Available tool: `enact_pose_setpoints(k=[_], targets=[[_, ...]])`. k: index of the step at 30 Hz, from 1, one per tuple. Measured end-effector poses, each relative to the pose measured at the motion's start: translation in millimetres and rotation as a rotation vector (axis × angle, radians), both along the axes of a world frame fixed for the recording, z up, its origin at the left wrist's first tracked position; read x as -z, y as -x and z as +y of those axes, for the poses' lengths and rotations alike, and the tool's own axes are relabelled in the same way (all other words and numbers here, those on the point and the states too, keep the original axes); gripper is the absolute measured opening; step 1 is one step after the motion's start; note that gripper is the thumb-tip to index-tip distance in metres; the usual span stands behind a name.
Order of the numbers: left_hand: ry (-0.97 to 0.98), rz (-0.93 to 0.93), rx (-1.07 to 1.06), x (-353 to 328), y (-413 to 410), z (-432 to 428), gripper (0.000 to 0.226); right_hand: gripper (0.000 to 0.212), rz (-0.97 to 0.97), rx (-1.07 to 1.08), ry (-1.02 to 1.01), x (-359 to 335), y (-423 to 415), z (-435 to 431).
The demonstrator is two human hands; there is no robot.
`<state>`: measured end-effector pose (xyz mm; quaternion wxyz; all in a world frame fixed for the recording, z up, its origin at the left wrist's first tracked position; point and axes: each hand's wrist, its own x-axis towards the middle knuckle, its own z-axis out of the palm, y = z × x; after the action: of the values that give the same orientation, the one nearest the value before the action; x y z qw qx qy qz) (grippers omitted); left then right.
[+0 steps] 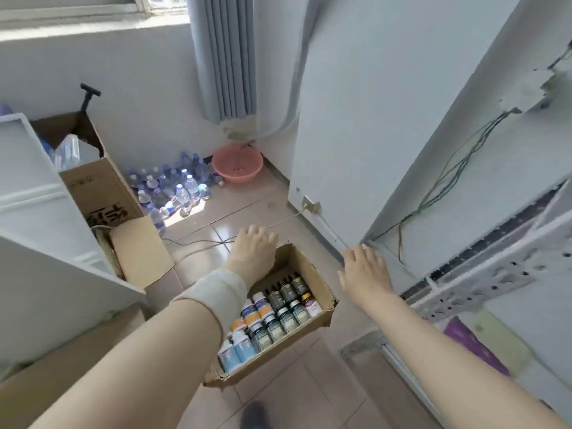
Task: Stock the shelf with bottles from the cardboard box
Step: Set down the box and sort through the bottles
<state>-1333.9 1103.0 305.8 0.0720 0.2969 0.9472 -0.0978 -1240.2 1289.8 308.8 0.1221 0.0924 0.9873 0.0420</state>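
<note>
An open cardboard box (312,275) lies on the tiled floor below me, packed with several small bottles (272,314), dark green ones on the right and white and orange ones on the left. My left hand (253,252), with a white wrist wrap, hovers over the box's far left corner, fingers loosely bent and holding nothing. To the right of the box, my right hand (365,270) hangs with relaxed fingers, empty. A white metal shelf (483,280) with a perforated rail stands at the right.
Tall cardboard boxes (102,187) and a white cabinet (37,212) stand at the left. Several water bottles (173,187) and a pink basin (237,164) sit on the floor by the far wall. A cable (198,241) crosses the tiles. Green wires (445,181) hang on the shelf side.
</note>
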Motion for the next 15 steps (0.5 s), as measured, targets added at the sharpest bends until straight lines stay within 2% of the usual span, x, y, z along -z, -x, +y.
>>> enact_pose_setpoints(k=[8, 11, 15], targets=[[0.030, -0.388, -0.234, 122, -1, -22, 0.032, 0.041, -0.330, -0.091, 0.071, 117, 33, -13], [0.045, -0.477, -0.288, 152, -1, -16, 0.039, 0.040, -0.406, -0.159, 0.088, 147, 49, -6], [0.010, -0.610, -0.394, 199, 6, -1, 0.038, 0.041, -0.499, -0.241, 0.155, 190, 76, 2]])
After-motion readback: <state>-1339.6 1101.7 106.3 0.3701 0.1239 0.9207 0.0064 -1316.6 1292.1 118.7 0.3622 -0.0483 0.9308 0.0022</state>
